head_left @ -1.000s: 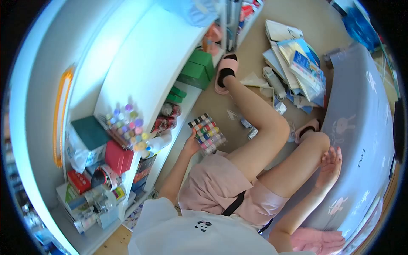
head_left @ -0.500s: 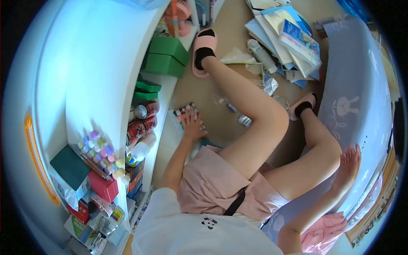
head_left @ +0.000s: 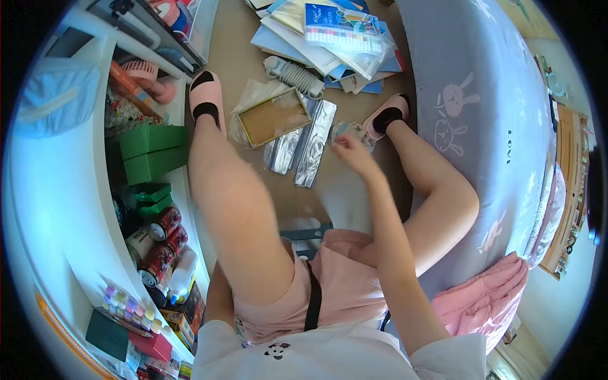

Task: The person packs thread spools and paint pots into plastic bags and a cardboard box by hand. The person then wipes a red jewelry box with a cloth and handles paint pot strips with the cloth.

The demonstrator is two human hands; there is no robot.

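- The tall white shelf (head_left: 69,234) stands at the left leg. A knock of the knee could, I think, disturb the red metal cans (head_left: 156,261) lying on it, because round cans roll easily.
- The loose pile of books and papers (head_left: 294,44) lies uneven on the floor. The flat clear pack of coloured pens (head_left: 342,33) on top could slide down if a lower sheet is pulled.
- The shallow rectangular tray with gold rim (head_left: 275,118) lies near the left pink slipper (head_left: 208,94), with thin clear film around it. A moved foot could crush or drag it.
- The two long silver foil strips (head_left: 315,149) lie on the floor between the feet, just beside the tray. They could crease or tear if gripped only by one edge.
- The right hand (head_left: 348,151) is beside the longer strip, fingers bent inward; whether they hold something small, I cannot tell. A hurried reach could push the strip away.
- The left hand is hidden behind the left leg, so its state I cannot tell.
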